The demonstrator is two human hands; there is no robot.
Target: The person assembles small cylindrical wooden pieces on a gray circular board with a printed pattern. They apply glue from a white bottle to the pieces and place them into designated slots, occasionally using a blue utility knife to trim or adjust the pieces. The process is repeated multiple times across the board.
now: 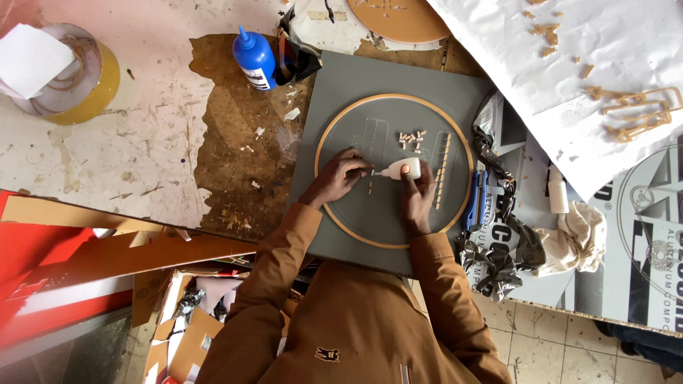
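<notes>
**Two hands at work on a grey board with a wooden ring**

Both hands are set inside the thin wooden ring [324, 142] that is laid on the square grey board [341, 78]. The fingers of the right hand [416, 192] are closed around a small white glue bottle [402, 170], which is held on its side with the nozzle pointed toward the left hand [338, 178]. The fingers of the left hand are pinched nearly shut just beside that nozzle; whether a small piece is gripped between them cannot be told. A single small wooden piece [370, 188] is seen just below the left fingertips. A loose cluster of small wooden pieces [411, 139] lies just above the right fingers, and a column of wooden pieces [442, 171] is laid out just to their right. Well above the left fingers, a blue glue bottle [254, 58] is stood on the worn bench [142, 142]. A blue utility knife [472, 206] rests outside the ring, near the right hand.
</notes>
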